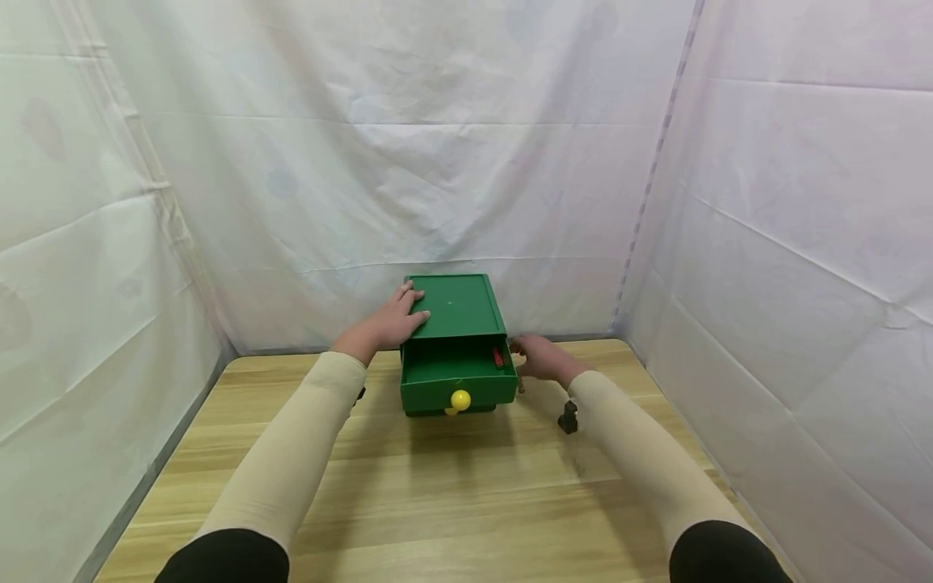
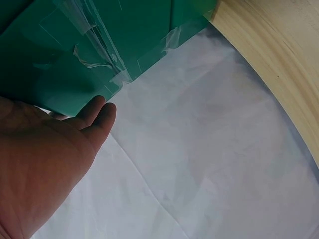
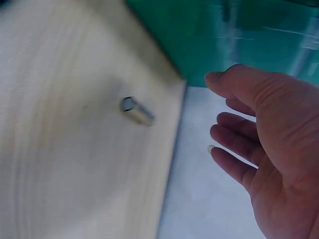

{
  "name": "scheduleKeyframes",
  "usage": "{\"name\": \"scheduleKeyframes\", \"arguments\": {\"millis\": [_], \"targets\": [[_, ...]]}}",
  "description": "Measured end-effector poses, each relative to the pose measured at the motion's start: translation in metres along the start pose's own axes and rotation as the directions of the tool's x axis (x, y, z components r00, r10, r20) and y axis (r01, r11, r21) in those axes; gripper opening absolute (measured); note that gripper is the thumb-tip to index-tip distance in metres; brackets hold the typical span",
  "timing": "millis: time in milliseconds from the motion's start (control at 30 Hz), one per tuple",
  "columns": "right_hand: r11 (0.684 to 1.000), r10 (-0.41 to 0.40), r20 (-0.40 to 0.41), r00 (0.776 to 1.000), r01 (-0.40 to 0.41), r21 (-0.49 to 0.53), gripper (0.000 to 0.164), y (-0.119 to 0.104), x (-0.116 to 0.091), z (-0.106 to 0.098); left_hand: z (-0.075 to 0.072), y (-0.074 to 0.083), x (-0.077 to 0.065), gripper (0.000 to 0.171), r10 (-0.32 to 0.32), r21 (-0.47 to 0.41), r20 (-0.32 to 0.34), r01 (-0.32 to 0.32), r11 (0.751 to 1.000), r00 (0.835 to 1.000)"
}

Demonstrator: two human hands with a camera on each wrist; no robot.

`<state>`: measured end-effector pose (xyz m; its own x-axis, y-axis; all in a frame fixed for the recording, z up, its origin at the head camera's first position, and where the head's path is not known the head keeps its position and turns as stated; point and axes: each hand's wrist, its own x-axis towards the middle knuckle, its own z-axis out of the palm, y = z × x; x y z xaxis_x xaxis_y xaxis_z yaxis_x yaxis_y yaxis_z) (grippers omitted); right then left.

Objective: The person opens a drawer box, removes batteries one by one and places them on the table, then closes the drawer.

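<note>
A green drawer box [image 1: 455, 304] stands near the table's back edge. Its upper drawer [image 1: 437, 395] is pulled out and has a yellow knob [image 1: 461, 400] on the front. Inside that drawer, at the right, lies a small red object [image 1: 498, 357], too small to identify. My left hand [image 1: 394, 322] rests on the left of the box's top, fingers spread. Beside the box's right side is my right hand [image 1: 541, 358], holding nothing, its fingers loosely bent in the right wrist view. Near it on the table lies a small blurred metallic-looking piece [image 3: 137, 111].
Below the pulled-out drawer, a second yellow knob [image 1: 451, 411] shows partly. Clear tape [image 2: 102, 42] runs over the box's side. The wooden table [image 1: 452, 518] ends just behind the box, and white sheeting [image 1: 466, 162] hangs behind it and at both sides.
</note>
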<state>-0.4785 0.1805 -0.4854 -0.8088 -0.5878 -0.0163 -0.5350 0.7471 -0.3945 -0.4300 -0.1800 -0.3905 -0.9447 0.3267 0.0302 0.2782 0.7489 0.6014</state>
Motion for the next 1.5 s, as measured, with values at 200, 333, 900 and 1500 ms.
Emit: {"name": "scheduleKeyframes", "arguments": {"millis": [200,333,900,1500], "targets": [[0.999,0.0,-0.001,1.0,0.0,-0.036,0.037,-0.015,-0.007,-0.021,0.0,0.0,-0.001,0.067,-0.002,0.001,0.001,0.002,1.0,1.0],[0.998,-0.01,-0.017,1.0,0.009,-0.054,0.032,-0.023,-0.013,-0.032,0.0,0.0,-0.001,0.068,-0.003,0.006,0.002,0.003,1.0,1.0],[0.999,-0.051,-0.148,0.988,0.051,0.0,0.024,-0.075,-0.034,-0.087,0.0,-0.002,0.0,0.068,-0.001,0.006,0.007,0.001,1.0,1.0],[0.932,-0.276,0.028,0.961,0.275,-0.235,0.023,-0.164,-0.055,-0.097,-0.003,-0.003,-0.001,0.068,-0.003,0.009,0.001,0.003,1.0,1.0]]}}
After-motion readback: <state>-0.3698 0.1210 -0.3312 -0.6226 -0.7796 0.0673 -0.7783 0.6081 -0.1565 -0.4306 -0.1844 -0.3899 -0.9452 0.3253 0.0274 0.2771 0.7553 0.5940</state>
